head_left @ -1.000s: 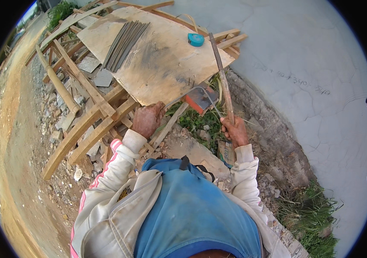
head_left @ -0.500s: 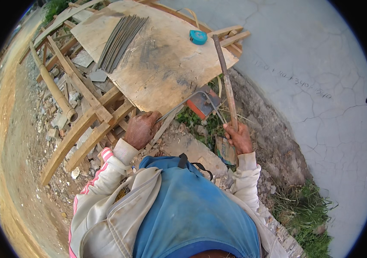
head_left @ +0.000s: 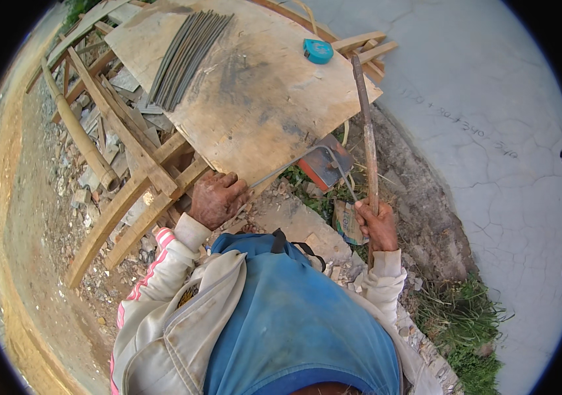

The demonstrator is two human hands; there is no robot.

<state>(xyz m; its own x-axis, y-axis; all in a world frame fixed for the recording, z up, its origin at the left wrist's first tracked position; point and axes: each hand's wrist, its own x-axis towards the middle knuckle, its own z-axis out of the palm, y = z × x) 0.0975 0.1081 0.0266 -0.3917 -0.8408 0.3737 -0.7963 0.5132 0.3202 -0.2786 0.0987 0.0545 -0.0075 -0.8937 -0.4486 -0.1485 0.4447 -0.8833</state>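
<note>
My left hand (head_left: 218, 201) is closed round one end of a bent grey steel rod (head_left: 279, 168) at the near edge of a stained plywood board (head_left: 254, 99). The rod bends just above a red block with a dark top (head_left: 327, 171). My right hand (head_left: 376, 224) grips a long, rusty bar (head_left: 366, 131), with the rod's other arm running down beside it; whether they join is unclear. A bundle of grey rods (head_left: 188, 59) and a teal tape measure (head_left: 318, 51) lie on the board.
Timber beams (head_left: 109, 220) and a bamboo pole (head_left: 80, 125) lie over rubble at left, beside a dirt path (head_left: 14, 257). A pale cracked wall or slab (head_left: 505, 197) is at right, with a rough concrete edge (head_left: 435, 237). Grass (head_left: 458, 329) grows at lower right.
My left hand has moved left and down with the rod. My right hand and long bar have moved right and down. The board appears shifted slightly as the view moved.
</note>
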